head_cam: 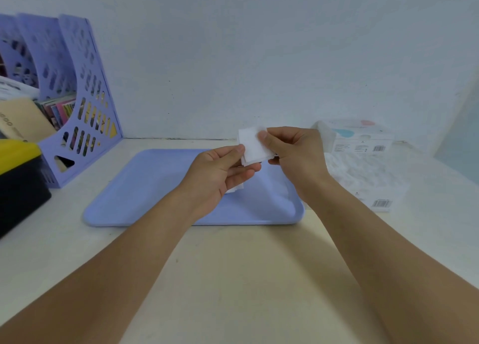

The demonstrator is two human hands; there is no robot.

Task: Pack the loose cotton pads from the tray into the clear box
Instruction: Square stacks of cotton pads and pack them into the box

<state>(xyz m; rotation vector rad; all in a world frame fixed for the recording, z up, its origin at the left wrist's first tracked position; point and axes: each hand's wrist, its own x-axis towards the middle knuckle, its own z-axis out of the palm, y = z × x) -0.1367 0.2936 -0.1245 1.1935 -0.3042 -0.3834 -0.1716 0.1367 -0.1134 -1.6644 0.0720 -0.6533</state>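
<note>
Above the light blue tray (145,188), both hands hold a small stack of white square cotton pads (252,146). My left hand (220,172) pinches the stack's lower left edge between thumb and fingers. My right hand (293,152) pinches its right side, thumb on top. A bit of another white pad (237,188) peeks out on the tray beneath my left hand. The clear box (363,172) stands open to the right of the tray, with white pads inside and its lid (357,136) raised at the back.
A purple file rack (77,97) holding books stands at the back left. A black and yellow box (18,178) sits at the left edge. The white wall runs right behind the tray, and the pale tabletop (233,279) extends toward me.
</note>
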